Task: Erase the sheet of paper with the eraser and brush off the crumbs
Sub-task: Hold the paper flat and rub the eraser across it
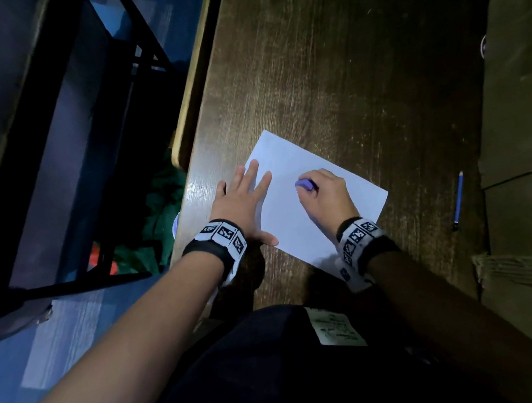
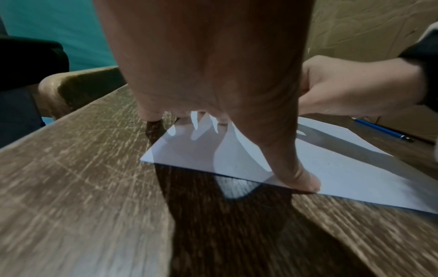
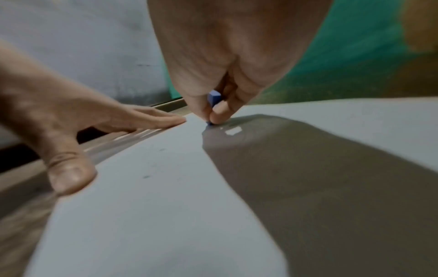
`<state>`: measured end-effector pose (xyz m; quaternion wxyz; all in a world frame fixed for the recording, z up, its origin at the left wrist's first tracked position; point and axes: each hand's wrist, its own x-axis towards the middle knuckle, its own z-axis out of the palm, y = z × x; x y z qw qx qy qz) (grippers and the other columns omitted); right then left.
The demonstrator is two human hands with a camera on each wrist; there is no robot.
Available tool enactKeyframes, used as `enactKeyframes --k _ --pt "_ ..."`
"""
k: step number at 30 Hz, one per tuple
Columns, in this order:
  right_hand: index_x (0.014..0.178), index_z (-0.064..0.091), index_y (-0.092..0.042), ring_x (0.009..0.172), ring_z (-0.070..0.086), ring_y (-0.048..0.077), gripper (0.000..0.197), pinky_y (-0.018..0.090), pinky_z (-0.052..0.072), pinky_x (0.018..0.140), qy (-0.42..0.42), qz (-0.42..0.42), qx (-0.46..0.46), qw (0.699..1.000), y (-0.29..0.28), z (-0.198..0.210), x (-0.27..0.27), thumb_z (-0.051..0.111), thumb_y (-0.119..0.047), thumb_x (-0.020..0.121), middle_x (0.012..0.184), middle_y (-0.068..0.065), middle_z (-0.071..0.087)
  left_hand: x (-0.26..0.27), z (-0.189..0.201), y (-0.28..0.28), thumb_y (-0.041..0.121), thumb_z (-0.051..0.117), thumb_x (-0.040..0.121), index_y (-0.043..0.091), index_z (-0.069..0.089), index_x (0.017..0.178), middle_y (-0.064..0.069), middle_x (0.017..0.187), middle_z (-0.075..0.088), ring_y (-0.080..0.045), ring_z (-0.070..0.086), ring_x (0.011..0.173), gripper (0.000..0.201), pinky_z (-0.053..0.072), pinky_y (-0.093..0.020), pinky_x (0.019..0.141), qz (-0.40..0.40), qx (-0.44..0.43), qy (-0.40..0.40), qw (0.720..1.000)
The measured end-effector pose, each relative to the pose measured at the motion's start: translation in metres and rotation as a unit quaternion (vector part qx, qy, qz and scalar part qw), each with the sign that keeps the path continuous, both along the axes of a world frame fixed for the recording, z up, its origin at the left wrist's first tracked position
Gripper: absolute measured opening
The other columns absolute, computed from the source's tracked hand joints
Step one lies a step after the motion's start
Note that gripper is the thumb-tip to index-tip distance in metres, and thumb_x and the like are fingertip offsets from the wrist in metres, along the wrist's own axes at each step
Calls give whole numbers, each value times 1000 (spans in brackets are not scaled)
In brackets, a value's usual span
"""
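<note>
Sheet of paper [image 1: 293,195] flat on dark wooden surface [image 1: 326,65], angled to surface edge. Left hand [image 1: 242,203] pressed flat on sheet's left edge, fingers straight and spread, thumb [image 2: 305,180] on near edge. Right hand [image 1: 326,195] pinching blue eraser [image 1: 304,184] between thumb and fingers, eraser tip touching paper near sheet middle. Few small dark specks on paper near left thumb in right wrist view. Blue pencil [image 1: 458,200] on surface right of sheet, well apart from it.
</note>
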<state>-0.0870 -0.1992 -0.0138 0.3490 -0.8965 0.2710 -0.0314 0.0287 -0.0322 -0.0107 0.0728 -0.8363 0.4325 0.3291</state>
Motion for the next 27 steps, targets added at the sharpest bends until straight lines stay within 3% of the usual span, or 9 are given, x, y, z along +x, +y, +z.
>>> enactKeyframes --k 2,5,6,11,16,18,20,22,27 --pt "100 69 -8 90 60 21 14 29 47 88 1 45 4 999 15 -3 -11 62 -15 90 96 6 66 -1 0 0 82 74 63 30 -19 160 -2 164 -35 -28 -22 155 145 5 -55 123 2 -1 1 1000" --pt "98 68 -12 85 57 18 11 28 45 81 56 244 38 967 37 6 -31 62 -18 91 90 3 63 0 -1 0 84 73 62 29 -19 160 -2 164 -34 -27 -22 155 144 4 -55 123 4 -5 -3 1000" --pt "97 68 -13 84 57 17 11 30 46 82 56 243 38 968 30 8 -27 62 -19 91 90 2 63 0 0 0 84 73 63 29 -18 160 -2 164 -34 -27 -22 155 144 4 -55 123 3 -5 -1 1000" --pt "102 70 -8 94 62 22 15 32 48 93 -2 -60 -14 998 5 -1 6 62 -13 90 100 8 67 0 0 1 83 74 62 28 -17 161 -2 165 -33 -27 -20 155 145 4 -55 123 1 -6 2 1000" --pt "96 69 -13 83 56 15 10 25 44 81 57 192 47 979 49 6 -12 60 -16 92 90 2 61 2 -6 2 86 71 60 22 -21 160 0 164 -35 -25 -24 154 150 4 -55 125 5 -7 1 1000" --pt "98 70 -10 86 58 17 11 19 41 81 26 117 35 992 29 5 3 62 -14 91 93 5 64 2 -5 1 86 71 61 23 -22 160 1 164 -35 -24 -25 154 149 2 -54 124 5 -6 4 1000" --pt "100 70 -11 91 61 20 13 26 47 87 -11 -38 0 999 9 -1 18 62 -15 90 97 5 65 2 -4 2 85 71 61 23 -21 160 1 164 -34 -24 -24 154 149 2 -54 124 4 -8 6 1000" --pt "103 69 -13 94 60 20 15 33 49 90 4 -91 -7 996 13 -9 19 61 -18 91 101 4 64 2 -4 3 85 72 61 23 -21 160 1 165 -33 -24 -24 154 149 2 -53 124 6 -13 10 1000" --pt "92 67 -12 82 56 15 8 28 46 81 35 176 73 981 46 6 2 60 -14 90 88 1 62 4 -10 4 85 73 59 22 -19 161 2 165 -32 -23 -23 154 150 4 -55 125 15 -26 9 1000"
